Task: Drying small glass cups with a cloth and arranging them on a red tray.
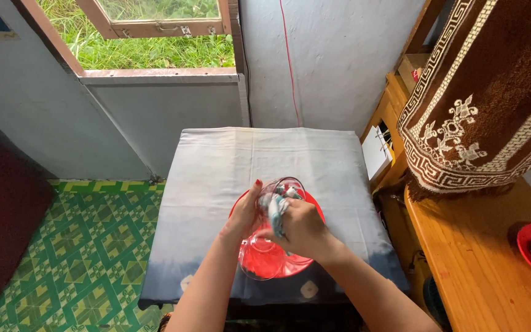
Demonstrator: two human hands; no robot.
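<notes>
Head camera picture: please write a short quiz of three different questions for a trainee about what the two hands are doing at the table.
1. True or false: the left hand steadies the clear glass bowl from its side.
2. What does the right hand press against the bowl? A) a sponge B) a crumpled cloth C) a spoon
3. Fill in: under the bowl lies a red ____ on the cloth-covered table.

Key
1. True.
2. B, a whitish and teal cloth, bunched at the rim.
3. Plate.
</notes>
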